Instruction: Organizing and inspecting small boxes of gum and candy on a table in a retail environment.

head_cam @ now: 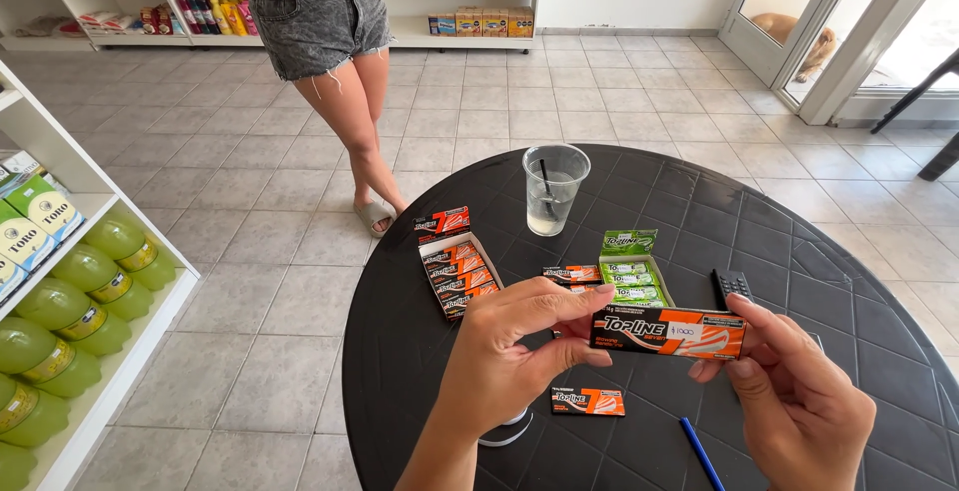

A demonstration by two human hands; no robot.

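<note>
Both hands hold one thing: the left hand (519, 346) pinches the left end of an orange gum pack (667, 332) with thumb and fingers closed on it, and the right hand (799, 401) grips its right end. The pack lies level between them over the round black table (799, 231), long axis left to right (printed face toward the camera). Below it lie a single gum pack (588, 402) and a blue pen (701, 454); beyond stand an open orange box (458, 271), a green box (631, 276) and a plastic cup (554, 189).

I sit at a round black table (799, 251) on a pale tiled floor (250, 191). White shelves (440, 31) line the far wall; another shelf (60, 221) stands at my left. Daylight enters through a glass door (799, 11).
</note>
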